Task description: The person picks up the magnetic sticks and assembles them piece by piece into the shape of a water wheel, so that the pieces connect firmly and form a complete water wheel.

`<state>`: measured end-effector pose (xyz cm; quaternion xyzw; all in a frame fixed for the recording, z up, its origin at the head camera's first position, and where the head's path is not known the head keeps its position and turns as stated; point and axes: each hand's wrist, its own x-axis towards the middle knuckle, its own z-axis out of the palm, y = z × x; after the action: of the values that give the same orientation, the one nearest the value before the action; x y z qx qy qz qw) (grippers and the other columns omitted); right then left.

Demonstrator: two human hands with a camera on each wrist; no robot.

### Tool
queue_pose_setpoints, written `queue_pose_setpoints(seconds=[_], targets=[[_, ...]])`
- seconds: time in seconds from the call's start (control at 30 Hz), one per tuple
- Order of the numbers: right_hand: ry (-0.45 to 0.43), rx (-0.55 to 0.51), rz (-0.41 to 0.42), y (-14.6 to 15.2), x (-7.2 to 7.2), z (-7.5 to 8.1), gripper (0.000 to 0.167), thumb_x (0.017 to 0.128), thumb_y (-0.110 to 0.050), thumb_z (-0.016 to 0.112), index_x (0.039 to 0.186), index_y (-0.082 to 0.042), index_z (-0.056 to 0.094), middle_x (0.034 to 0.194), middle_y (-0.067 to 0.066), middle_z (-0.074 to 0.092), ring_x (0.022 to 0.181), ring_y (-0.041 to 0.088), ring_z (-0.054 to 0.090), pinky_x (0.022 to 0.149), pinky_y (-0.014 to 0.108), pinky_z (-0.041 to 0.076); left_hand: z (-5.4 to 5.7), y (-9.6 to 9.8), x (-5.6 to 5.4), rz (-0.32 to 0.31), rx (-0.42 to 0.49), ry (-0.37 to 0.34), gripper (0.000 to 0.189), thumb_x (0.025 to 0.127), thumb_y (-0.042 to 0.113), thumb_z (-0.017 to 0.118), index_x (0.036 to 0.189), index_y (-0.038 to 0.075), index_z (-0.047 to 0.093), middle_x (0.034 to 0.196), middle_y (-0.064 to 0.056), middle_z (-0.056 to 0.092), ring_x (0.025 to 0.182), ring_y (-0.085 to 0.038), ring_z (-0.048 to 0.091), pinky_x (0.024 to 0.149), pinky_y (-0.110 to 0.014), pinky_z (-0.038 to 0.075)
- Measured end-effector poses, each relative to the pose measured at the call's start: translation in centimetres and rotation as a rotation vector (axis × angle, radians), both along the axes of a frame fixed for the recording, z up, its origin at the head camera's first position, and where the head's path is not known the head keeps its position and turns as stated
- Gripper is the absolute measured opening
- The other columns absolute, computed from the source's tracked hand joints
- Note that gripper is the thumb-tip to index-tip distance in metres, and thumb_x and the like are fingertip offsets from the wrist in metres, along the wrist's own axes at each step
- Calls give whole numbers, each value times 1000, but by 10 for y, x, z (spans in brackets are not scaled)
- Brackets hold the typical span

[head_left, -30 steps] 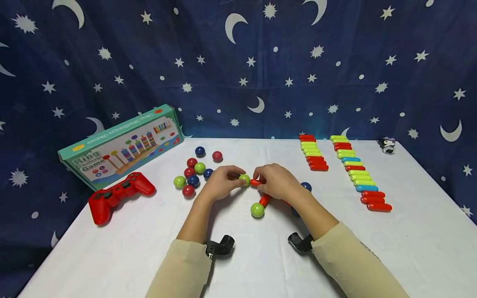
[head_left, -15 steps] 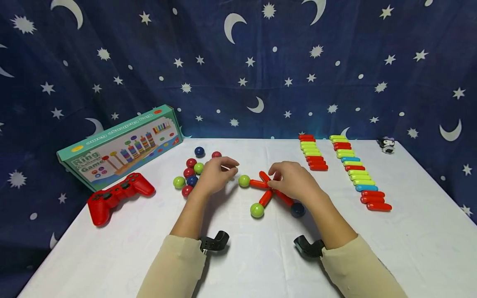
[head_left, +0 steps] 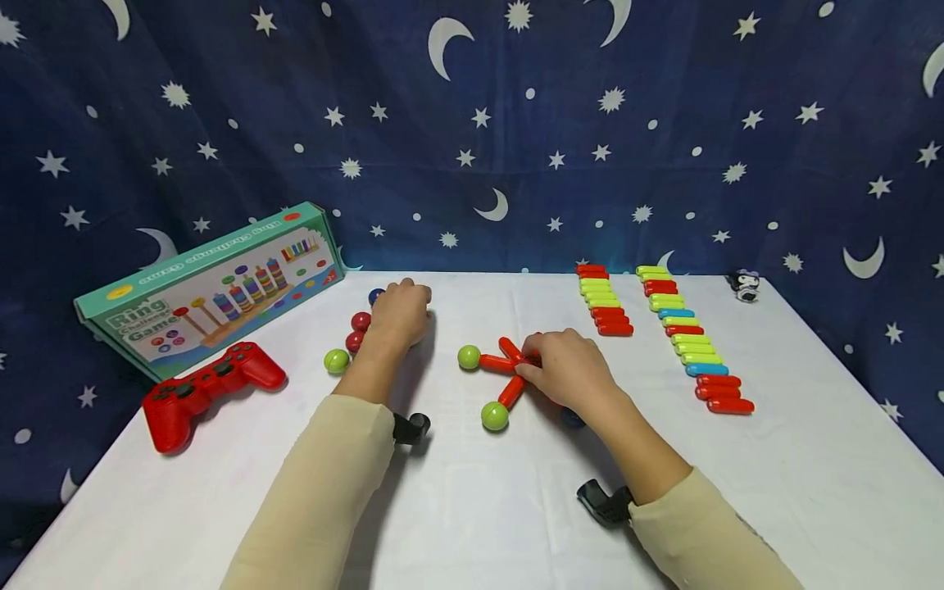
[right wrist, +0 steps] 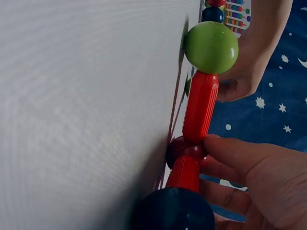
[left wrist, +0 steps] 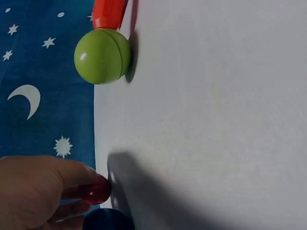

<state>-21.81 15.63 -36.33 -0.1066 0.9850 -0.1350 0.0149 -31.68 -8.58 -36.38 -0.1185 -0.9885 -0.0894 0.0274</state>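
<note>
My left hand (head_left: pixel 401 315) is over the loose balls at the back left. Its thumb and fingers pinch a red ball (left wrist: pixel 98 189), and a dark blue ball (left wrist: pixel 108 219) lies right beside it. Mid-table lies a star-shaped figure of red rods (head_left: pixel 496 364) joined at a dark red centre ball (right wrist: pixel 182 148). Green balls (head_left: pixel 494 416) cap two of its arms, and a dark blue ball (right wrist: pixel 172 211) caps another. My right hand (head_left: pixel 571 369) holds the figure at that centre ball, thumb on the near side; it hides the figure's right part in the head view.
Two rows of red, yellow-green and blue rods (head_left: pixel 682 329) lie at the back right, with a small black-and-white figurine (head_left: pixel 745 285) behind. On the left are a red game controller (head_left: pixel 210 392) and a Ring Challenge Game box (head_left: pixel 214 287). A loose green ball (head_left: pixel 337 361) lies near the controller.
My left hand has let go of the green-capped arm and moved left and back to the loose balls, now pinching a red one. My right hand has shifted to the figure's centre.
</note>
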Motion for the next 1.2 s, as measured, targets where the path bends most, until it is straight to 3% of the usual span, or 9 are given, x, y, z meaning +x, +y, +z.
queue_pose_setpoints(seconds=[0.17, 0.27, 0.47, 0.63, 0.83, 0.93, 1.2], targets=[[-39, -59, 33, 2, -4, -1, 25, 93, -24, 77, 115, -13, 78, 102, 4, 76, 100, 27, 63, 85, 46, 52, 2, 4, -1, -100, -1, -28, 30, 96, 0, 57, 119, 5, 75, 118, -18, 72, 113, -35, 68, 98, -48, 55], [-76, -100, 79, 8, -6, 0, 24, 94, -19, 76, 118, -13, 78, 107, 5, 75, 105, 28, 62, 92, 49, 53, 3, 10, 1, -153, 67, -78, 28, 95, 5, 60, 119, 5, 75, 116, -15, 73, 110, -32, 68, 99, -45, 54], [-133, -145, 168, 14, -12, 3, 25, 96, -15, 74, 120, -13, 77, 115, 5, 76, 112, 28, 64, 105, 52, 51, 0, 20, 12, -193, 237, -200, 28, 95, 15, 69, 121, 5, 74, 108, -12, 75, 101, -27, 66, 99, -42, 53], [-161, -138, 184, 15, -15, 6, 23, 96, -14, 73, 118, -13, 77, 113, 4, 76, 111, 27, 64, 104, 52, 51, -7, 22, 23, -193, 373, -271, 26, 96, 16, 70, 119, 6, 74, 108, -11, 75, 102, -26, 66, 96, -40, 53], [-141, -92, 160, 5, -21, 14, 20, 96, -17, 72, 115, -14, 78, 105, 3, 75, 99, 24, 64, 93, 45, 55, -8, 20, 34, -171, 451, -353, 23, 94, 19, 74, 114, 10, 77, 102, -6, 75, 97, -22, 64, 93, -38, 52], [-105, -49, 154, -10, -24, 15, 21, 96, -20, 73, 115, -13, 77, 100, 3, 74, 92, 22, 63, 87, 42, 56, -12, 19, 38, -164, 511, -352, 22, 94, 20, 74, 114, 10, 77, 104, -4, 77, 100, -21, 66, 97, -41, 52], [-96, 78, 167, -38, -34, 4, 24, 93, -23, 78, 115, -13, 76, 98, 4, 74, 88, 23, 62, 83, 41, 56, -28, 16, 45, -134, 672, -333, 24, 95, 22, 75, 115, 9, 77, 109, -6, 78, 96, -19, 71, 86, -33, 53]])
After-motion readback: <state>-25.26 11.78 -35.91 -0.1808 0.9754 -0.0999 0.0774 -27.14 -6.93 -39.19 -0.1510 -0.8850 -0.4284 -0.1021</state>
